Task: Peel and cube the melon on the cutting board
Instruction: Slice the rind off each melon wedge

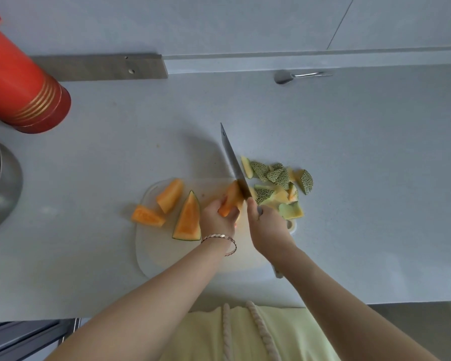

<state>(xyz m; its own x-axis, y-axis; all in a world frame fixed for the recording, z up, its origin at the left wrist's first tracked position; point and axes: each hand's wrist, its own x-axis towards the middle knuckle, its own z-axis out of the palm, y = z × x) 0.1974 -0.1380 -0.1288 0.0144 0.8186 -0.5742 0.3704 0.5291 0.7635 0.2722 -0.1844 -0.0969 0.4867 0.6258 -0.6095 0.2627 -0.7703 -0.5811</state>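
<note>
Four pieces of orange melon lie on one translucent white cutting board (pixel 164 259). Two peeled pieces sit at its far left: one peeled chunk (pixel 169 195) on the board, and a second peeled chunk (pixel 147 217) overhanging the left edge. One wedge (pixel 188 221), still edged with green rind, lies just beside them. The fourth piece (pixel 229 200) is pinched upright by the left hand (pixel 218 217), its fingers and thumb curled round the lower end. One thin bracelet (pixel 220 239) circles that wrist.

One kitchen knife (pixel 232 160) is gripped by the right hand (pixel 267 227). The fingers are clamped round the largely hidden handle. The blade rests against the right side of the held piece, its tip pointing away from the person.

One heap of netted rind scraps (pixel 277 185) occupies the board's far right corner. The scraps overlap too much for an exact count, and some seem to lie past the board's edge.

The board rests on a pale grey speckled countertop (pixel 362 178). At the far left stand one red flask (pixel 18 84) with gold rings and one steel pot (pixel 2 186), partly out of view. One metal spoon (pixel 284 76) lies near the white wall (pixel 219 22), beside a grey wooden strip (pixel 99 67).
</note>
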